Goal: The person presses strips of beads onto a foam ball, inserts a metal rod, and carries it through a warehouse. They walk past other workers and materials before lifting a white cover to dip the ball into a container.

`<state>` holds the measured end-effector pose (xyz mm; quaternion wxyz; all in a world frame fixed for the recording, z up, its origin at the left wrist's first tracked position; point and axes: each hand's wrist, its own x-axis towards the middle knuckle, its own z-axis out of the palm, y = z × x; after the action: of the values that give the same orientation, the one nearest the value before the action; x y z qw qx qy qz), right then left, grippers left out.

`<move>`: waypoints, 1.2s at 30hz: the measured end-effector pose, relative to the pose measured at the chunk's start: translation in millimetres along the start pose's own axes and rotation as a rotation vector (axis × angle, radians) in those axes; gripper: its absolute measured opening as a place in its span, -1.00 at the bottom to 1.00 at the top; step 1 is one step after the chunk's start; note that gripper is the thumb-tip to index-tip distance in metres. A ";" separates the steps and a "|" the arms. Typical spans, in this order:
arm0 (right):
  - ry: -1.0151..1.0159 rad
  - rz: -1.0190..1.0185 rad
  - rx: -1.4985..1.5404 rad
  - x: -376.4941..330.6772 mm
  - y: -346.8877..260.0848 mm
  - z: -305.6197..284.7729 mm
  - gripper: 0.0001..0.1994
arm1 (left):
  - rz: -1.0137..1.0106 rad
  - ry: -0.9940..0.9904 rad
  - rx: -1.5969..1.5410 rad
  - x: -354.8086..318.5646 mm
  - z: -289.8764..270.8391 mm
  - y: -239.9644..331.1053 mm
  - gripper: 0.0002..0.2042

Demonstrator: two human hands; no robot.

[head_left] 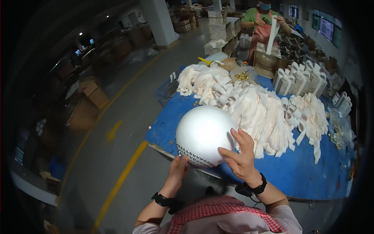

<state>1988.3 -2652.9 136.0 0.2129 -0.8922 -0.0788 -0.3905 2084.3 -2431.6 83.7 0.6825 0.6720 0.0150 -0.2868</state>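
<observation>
A large smooth white ball [205, 130] is held up in front of me, over the near left edge of the blue table. Rows of small silver studs [194, 156] run in a band round its lower part. My left hand [179, 168] grips the ball low on its left side, fingers closed against the studded band and partly hidden. On the right side, the spread fingers of my right hand [241, 155] press against the white surface, so the ball sits between both hands. Its underside is out of sight.
Piles of cream fabric strips [257, 113] cover much of the blue table [307, 177]. A bag of gold-coloured pieces [242, 75] lies behind them. Silver boxes with bows [298, 82] stand at right. Across the table, a person [260, 29] holds a white strip. Cartons [89, 101] lie at left.
</observation>
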 end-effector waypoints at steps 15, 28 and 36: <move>-0.180 -0.072 0.101 -22.3 -43.3 25.4 -0.53 | 0.021 0.313 0.047 -62.3 -34.1 -39.5 -0.73; -0.196 -0.089 -0.116 14.1 -122.6 146.1 -0.63 | 0.213 0.220 0.072 -17.1 -166.2 -23.4 -0.68; -0.098 0.037 -0.037 33.2 -154.0 191.7 -0.55 | 0.144 0.294 -0.017 18.7 -219.3 -15.5 -0.64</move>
<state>2090.8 -2431.0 93.3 0.1991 -0.9154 -0.0655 -0.3438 2173.6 -2234.4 40.9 0.6975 0.7003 0.0689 -0.1354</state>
